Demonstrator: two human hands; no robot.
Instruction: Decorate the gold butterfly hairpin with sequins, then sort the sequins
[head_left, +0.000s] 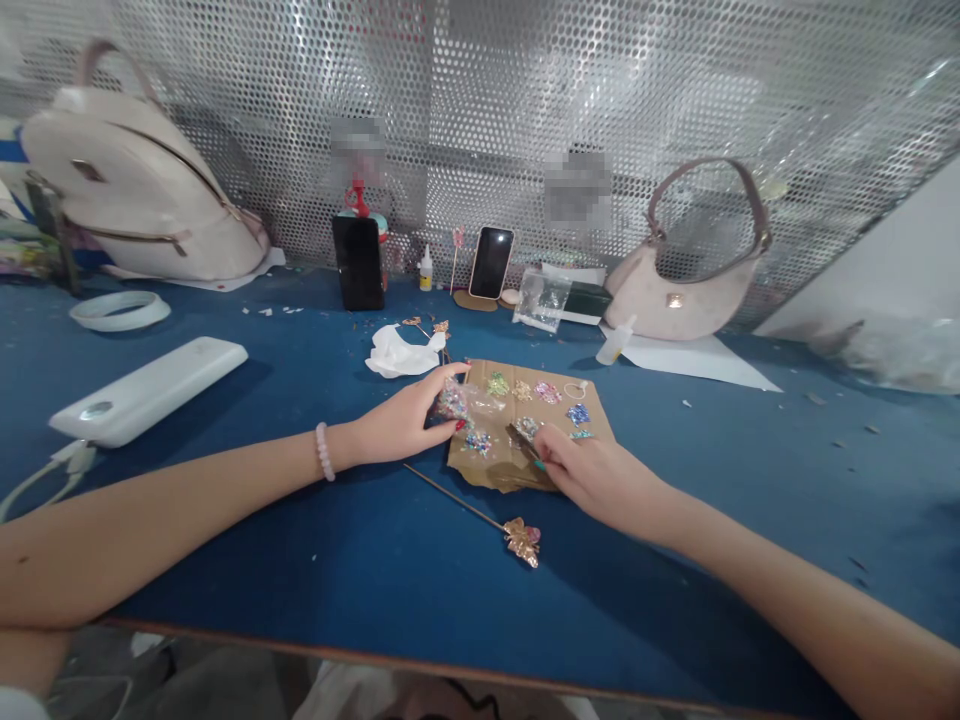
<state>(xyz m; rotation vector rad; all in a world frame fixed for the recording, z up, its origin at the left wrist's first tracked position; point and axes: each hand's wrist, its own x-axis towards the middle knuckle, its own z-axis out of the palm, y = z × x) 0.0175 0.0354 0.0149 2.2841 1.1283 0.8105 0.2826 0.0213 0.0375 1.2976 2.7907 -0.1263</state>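
My left hand (409, 418), with a beaded bracelet (324, 452) at its wrist, grips a small clear bag of multicoloured beads (452, 400) over the left side of a cardboard piece (517, 470). Between the fingers of my right hand (592, 470) is a pair of dark tweezers (523, 440), tips down at the cardboard. Small heaps lie there: green beads (496, 383), pink beads (547, 392), blue beads (577, 414) and mixed beads (478, 442). A gold hairpin (521, 540) with a butterfly-like ornament rests in front of the cardboard.
A white power bank (150, 390) and a tape roll (120, 311) lie to the left. Behind the cardboard are crumpled white paper (403, 352), two phones (358, 262) (492, 262) and a glue bottle (616, 340). A backpack (142, 190) and handbag (686, 285) stand by the perforated wall.
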